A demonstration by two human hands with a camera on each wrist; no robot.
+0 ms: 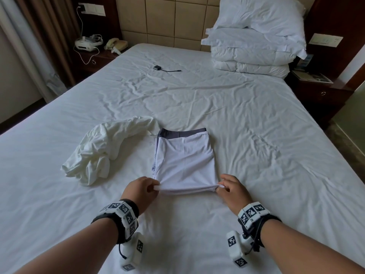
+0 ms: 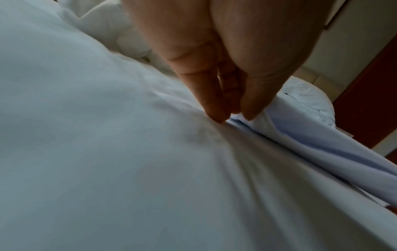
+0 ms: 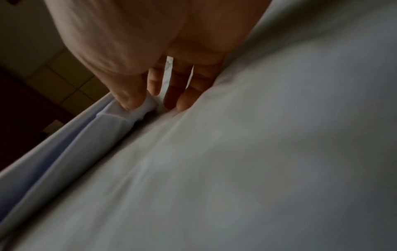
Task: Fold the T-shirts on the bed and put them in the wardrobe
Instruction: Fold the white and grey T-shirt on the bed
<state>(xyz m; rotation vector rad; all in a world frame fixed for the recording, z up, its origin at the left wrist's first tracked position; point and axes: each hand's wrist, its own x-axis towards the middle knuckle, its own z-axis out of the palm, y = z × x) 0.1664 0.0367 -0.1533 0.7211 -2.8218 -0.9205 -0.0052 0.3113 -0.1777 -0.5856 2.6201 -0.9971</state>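
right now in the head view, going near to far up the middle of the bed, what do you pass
left hand and right hand pinching the near edge → pale lilac folded T-shirt with a dark grey band → small dark grey adapter with a black cable → beige padded headboard

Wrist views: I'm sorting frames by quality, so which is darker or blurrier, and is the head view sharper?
Right wrist view: darkest, the right hand shadowed, the bed sheet soft and smeared. Left wrist view: brighter, but the sheet is equally blurred around the left hand. Head view: sharpest, evenly lit, the folded T-shirt crisp, wide-angle bending at the edges.
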